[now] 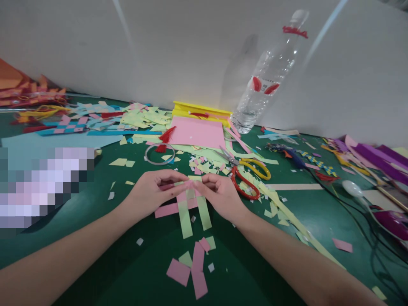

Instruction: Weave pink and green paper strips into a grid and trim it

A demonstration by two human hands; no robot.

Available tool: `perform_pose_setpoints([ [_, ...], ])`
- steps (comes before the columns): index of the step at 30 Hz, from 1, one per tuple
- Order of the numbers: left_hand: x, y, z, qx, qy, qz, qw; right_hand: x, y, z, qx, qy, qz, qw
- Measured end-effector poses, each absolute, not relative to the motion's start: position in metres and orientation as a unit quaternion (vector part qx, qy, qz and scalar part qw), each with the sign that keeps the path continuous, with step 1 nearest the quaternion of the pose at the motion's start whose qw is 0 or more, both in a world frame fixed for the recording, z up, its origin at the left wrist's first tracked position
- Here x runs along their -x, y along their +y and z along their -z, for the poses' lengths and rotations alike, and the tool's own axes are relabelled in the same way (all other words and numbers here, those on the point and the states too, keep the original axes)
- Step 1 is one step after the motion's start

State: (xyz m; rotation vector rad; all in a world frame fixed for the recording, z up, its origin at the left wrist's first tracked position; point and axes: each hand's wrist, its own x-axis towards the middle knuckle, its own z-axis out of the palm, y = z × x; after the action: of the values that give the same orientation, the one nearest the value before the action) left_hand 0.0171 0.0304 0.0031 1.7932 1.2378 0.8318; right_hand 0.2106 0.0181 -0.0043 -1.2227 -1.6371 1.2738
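Both hands meet over the middle of the green table [127,263]. My left hand [153,193] and my right hand [219,193] are closed in pinches on a small woven piece of green and pink paper strips [191,204]. Two green strips hang down from it toward me, and a pink strip sticks out to the left beneath my left hand. Cut pink and green scraps [194,265] lie on the table just below the strips.
Red and yellow scissors [248,174] lie right of my right hand. Behind are a pink sheet [197,132], a yellow box [200,109], a tape ring [159,154], a clear bottle [270,76], many paper scraps, and cables [360,221] at right.
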Motion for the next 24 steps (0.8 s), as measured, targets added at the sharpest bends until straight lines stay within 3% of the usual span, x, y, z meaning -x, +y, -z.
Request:
perform_pose_setpoints([
  [24,-0.0183,0.0301,-0.0048,-0.696,0.502,-0.309,0.41,-0.2108,0.0182,0.0062,0.47,-0.627,-0.494,0.376],
])
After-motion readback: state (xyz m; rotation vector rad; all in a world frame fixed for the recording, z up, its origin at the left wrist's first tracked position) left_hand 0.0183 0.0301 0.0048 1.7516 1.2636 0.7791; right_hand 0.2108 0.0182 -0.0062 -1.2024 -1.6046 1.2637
